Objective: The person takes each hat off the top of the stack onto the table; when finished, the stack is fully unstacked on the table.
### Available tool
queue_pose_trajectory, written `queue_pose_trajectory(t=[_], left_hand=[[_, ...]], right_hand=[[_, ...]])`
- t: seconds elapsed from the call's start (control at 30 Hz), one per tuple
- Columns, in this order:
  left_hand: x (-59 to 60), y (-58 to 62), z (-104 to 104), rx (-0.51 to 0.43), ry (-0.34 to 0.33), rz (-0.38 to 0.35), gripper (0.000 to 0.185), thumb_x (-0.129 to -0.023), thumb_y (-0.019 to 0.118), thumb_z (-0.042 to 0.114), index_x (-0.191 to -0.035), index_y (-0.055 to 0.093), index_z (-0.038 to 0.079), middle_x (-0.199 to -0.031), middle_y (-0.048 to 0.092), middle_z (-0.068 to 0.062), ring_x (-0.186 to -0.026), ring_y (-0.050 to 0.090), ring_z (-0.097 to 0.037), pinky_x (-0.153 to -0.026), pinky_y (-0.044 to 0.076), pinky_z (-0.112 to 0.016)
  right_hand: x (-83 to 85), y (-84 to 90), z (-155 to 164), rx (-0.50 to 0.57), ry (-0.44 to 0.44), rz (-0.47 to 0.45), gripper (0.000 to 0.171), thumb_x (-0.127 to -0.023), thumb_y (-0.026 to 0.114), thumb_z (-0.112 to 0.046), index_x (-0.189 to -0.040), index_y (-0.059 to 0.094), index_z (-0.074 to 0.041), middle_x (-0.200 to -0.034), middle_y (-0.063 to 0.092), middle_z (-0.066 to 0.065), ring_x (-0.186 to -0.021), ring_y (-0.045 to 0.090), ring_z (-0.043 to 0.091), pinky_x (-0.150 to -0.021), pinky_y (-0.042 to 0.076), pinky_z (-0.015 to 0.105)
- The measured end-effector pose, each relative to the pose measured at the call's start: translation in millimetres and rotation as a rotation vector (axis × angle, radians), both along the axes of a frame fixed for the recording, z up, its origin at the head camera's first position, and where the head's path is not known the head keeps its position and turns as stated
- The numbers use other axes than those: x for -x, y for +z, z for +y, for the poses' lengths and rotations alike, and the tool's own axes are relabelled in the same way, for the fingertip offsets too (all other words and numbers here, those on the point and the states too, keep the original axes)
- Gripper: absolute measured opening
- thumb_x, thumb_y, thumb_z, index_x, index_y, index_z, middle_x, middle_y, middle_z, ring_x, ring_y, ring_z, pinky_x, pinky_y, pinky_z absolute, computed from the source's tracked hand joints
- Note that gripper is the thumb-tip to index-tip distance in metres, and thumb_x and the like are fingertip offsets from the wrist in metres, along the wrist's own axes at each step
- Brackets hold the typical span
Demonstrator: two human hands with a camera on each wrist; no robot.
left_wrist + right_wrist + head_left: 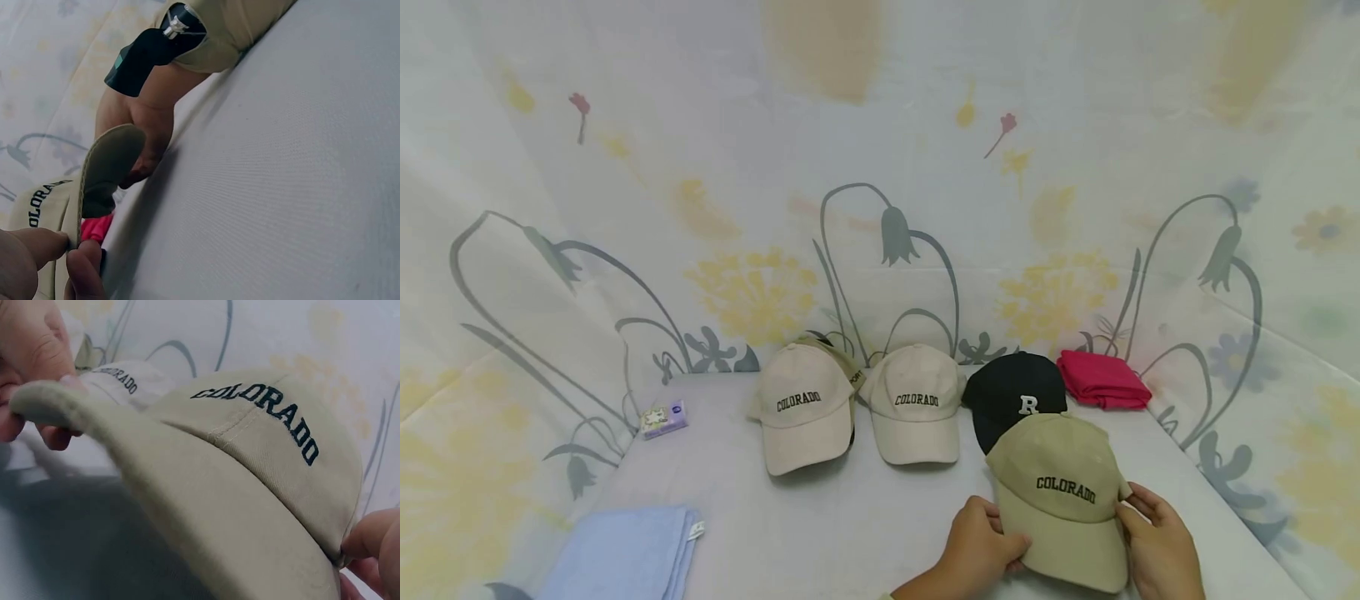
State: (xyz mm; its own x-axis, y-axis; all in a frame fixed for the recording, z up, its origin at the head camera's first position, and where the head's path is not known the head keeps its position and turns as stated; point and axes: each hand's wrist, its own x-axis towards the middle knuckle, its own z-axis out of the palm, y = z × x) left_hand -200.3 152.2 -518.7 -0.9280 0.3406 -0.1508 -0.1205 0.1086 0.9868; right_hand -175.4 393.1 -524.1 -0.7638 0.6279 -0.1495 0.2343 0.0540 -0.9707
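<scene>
An olive-khaki baseball cap with dark COLORADO lettering is held between both hands at the front right, brim toward me. My left hand pinches the left edge of the brim between thumb and fingers, as the left wrist view also shows at the brim. On the other side, my right hand pinches the cap's side edge near where the brim joins the crown. In the right wrist view the crown stands up, rounded. Behind it, a black cap with a white R is partly covered.
Two cream COLORADO caps sit along the back, the left one overlapping another khaki cap. A folded red cloth lies at the back right. Leftward are a small purple-and-white packet and a folded light-blue towel.
</scene>
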Motion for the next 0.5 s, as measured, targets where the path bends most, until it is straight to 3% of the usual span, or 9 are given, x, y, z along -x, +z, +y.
queue_pose_trajectory(t=[0.1,0.17,0.27,0.37,0.5], left_hand=[[0.1,-2.5,-1.8,0.007,-0.008,0.019,0.037,-0.082,0.084,0.000,-0.098,0.051,0.006,-0.082,0.060,-0.002,-0.055,0.064,-0.009,-0.051,0.055,-0.019],[1.2,-2.7,-3.5,0.014,-0.021,0.026,0.037,-0.082,0.084,0.000,-0.098,0.051,0.006,-0.083,0.058,-0.004,-0.054,0.064,-0.009,-0.051,0.055,-0.019],[2.8,-2.4,-5.2,0.034,-0.047,0.023,0.038,-0.081,0.085,0.001,-0.098,0.051,0.005,-0.085,0.056,-0.005,-0.058,0.064,-0.009,-0.054,0.055,-0.019],[2.6,-3.2,-6.1,0.105,-0.075,0.029,0.038,-0.081,0.086,0.007,-0.096,0.051,0.006,-0.085,0.053,-0.006,-0.069,0.058,-0.007,-0.058,0.050,-0.022],[0.6,-5.4,-6.5,0.189,-0.106,0.058,0.038,-0.081,0.088,0.015,-0.093,0.052,0.008,-0.082,0.051,-0.004,-0.073,0.047,-0.014,-0.060,0.038,-0.025]], right_hand=[[1.1,-1.0,-0.8,-0.018,0.003,-0.015,0.058,-0.103,0.062,-0.012,-0.156,0.040,0.000,-0.105,0.057,-0.024,-0.090,0.052,-0.016,-0.077,0.048,0.006],[2.0,-0.2,-1.8,-0.051,0.008,-0.036,0.058,-0.104,0.062,-0.014,-0.157,0.041,-0.002,-0.124,0.061,-0.009,-0.093,0.050,-0.016,-0.078,0.047,0.004],[2.3,1.3,-2.2,-0.084,0.027,-0.056,0.060,-0.105,0.061,-0.018,-0.159,0.039,-0.002,-0.150,0.051,0.016,-0.103,0.047,-0.011,-0.077,0.044,0.001],[1.1,1.7,-1.1,-0.111,0.063,-0.088,0.063,-0.107,0.059,-0.022,-0.161,0.035,-0.003,-0.159,0.043,0.021,-0.109,0.043,-0.007,-0.077,0.042,0.001],[-1.9,0.8,0.3,-0.159,0.120,-0.129,0.062,-0.107,0.058,-0.024,-0.161,0.035,-0.002,-0.159,0.043,0.022,-0.098,0.044,-0.017,-0.076,0.044,0.004]])
